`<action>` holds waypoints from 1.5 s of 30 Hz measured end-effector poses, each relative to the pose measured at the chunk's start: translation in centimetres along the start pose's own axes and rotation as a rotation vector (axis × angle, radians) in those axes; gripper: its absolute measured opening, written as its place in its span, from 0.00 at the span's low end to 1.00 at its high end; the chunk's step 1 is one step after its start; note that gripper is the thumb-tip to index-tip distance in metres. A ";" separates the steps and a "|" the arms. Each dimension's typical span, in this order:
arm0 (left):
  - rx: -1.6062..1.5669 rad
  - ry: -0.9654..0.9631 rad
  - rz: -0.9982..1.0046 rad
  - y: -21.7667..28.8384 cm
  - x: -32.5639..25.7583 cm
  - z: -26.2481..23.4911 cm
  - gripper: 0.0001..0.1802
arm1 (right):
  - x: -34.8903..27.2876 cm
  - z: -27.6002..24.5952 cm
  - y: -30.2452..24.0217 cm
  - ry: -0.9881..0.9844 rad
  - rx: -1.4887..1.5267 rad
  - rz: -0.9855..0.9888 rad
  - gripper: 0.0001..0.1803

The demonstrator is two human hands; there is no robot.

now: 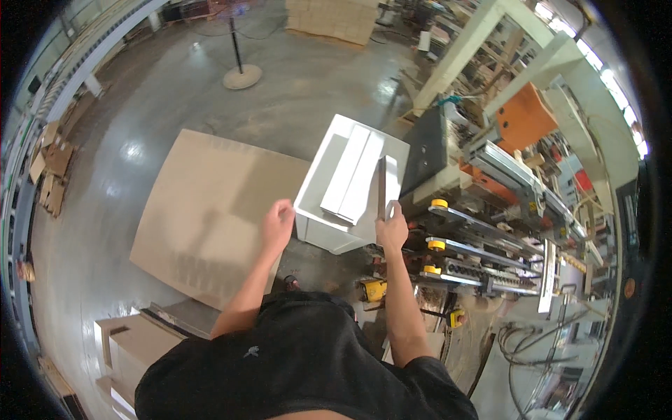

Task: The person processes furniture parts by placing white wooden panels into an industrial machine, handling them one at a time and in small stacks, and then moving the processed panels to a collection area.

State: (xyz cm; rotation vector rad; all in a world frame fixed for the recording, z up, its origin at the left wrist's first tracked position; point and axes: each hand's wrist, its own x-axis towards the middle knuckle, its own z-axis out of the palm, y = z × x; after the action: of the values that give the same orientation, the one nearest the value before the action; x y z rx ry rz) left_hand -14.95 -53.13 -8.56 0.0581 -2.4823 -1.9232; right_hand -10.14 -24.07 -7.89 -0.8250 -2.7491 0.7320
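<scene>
Straight ahead stands a white plastic bin (pixel 311 231). Several long white panels (pixel 355 171) lie across it, side by side. My right hand (pixel 393 229) is closed around the near end of a narrow strip (pixel 382 185) with a brown face, which lies along the bin's right side next to a white surface. My left hand (pixel 278 222) hovers just outside the bin's left rim, its fingers curled in, and nothing shows in it. The fingertips of my right hand are partly hidden.
A large brown board (pixel 210 203) lies on the floor to the left. Machinery with metal rails (pixel 483 252) and yellow knobs crowds the right side. A black post on a round base (pixel 242 76) stands farther off. Brown board pieces (pixel 140 339) sit at the lower left.
</scene>
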 end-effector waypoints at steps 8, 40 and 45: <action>0.532 -0.244 0.533 8.5 5.0 12.6 0.33 | -10.0 -11.5 -0.4 0.206 0.139 -0.067 0.32; 0.376 -0.323 0.424 18.8 -21.5 32.7 0.27 | -11.0 -28.5 26.4 0.386 -0.084 0.161 0.26; 0.596 -0.316 0.441 20.0 -23.5 35.3 0.27 | -8.7 -29.9 31.6 0.421 -0.158 0.102 0.23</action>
State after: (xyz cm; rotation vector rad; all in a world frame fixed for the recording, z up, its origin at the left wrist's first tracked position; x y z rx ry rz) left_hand 7.15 -13.24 2.46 -0.7726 -2.8462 -1.0544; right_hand 20.97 6.09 1.71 -1.0234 -2.4187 0.3105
